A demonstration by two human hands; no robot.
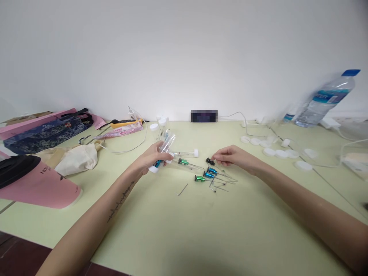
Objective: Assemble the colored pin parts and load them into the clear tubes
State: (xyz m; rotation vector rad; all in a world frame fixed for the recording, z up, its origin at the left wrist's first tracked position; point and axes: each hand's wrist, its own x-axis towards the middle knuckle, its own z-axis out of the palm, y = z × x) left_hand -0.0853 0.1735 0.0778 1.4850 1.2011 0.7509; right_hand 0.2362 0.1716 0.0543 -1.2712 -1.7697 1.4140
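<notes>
My left hand (158,155) is closed around clear plastic tubes (168,141) with white caps; something blue shows inside near the lower cap. Fingertips of my right hand (228,155) pinch at a small black-handled tool (211,161) with a thin metal shaft. Just in front of it lie blue-handled tools (210,174) and a green-handled tool (199,178), all with slender shafts. Between my hands is another green-handled tool (183,161), which seems to be in a clear tube. A capped tube (186,154) lies behind it. Small bent metal pins (214,188) are scattered nearby, one (182,189) apart from the rest.
Several white caps (269,152) are spread to the right, before a leaning water bottle (330,97). Capped tubes (154,128) stand at the back. A pink cup (43,182), a cloth bag (77,159) and a patterned pouch (48,134) occupy the left. A blurred-out device (204,116) rests against the wall.
</notes>
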